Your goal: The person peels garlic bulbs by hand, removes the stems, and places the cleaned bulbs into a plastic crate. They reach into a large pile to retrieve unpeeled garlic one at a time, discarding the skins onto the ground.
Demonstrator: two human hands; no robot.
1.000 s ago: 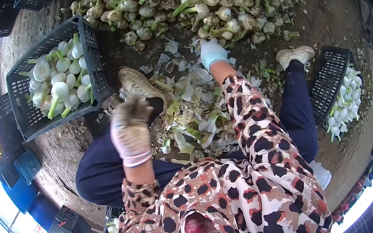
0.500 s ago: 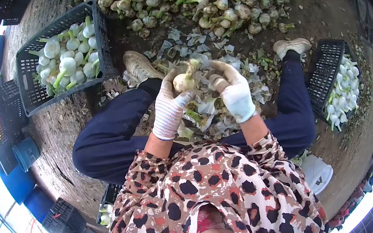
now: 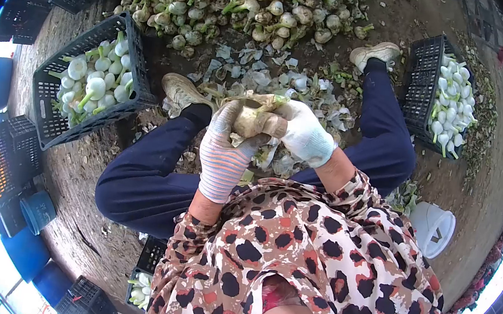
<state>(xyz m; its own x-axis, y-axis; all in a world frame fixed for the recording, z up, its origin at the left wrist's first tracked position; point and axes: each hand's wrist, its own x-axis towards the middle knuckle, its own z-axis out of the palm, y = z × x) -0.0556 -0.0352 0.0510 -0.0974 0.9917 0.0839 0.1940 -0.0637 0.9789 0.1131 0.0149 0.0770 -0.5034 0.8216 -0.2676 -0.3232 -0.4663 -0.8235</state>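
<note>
Between my gloved hands, above the ground between my legs, is an onion (image 3: 245,122) with brownish, soiled skin. My left hand (image 3: 226,147), in a striped white glove with dirty fingers, is wrapped round it from the left. My right hand (image 3: 305,132), in a white glove, has its fingers closed against the onion's right side. A strip of dry skin or stem (image 3: 265,100) sticks out over the top, near the right fingers. Exactly what the right fingertips pinch is hidden. Below the hands lie scattered papery onion skins (image 3: 285,86).
A large pile of unpeeled onions (image 3: 251,6) lies ahead. Black crates of clean white onions stand at left (image 3: 43,112) and right (image 3: 420,83). A white bucket (image 3: 431,229) sits by my right thigh. Blue tubs (image 3: 38,209) and more crates (image 3: 86,303) line the left.
My right hand has moved in from beside the onion to close against it. The onion has turned, its stem end now toward the right. The whole view has shifted slightly.
</note>
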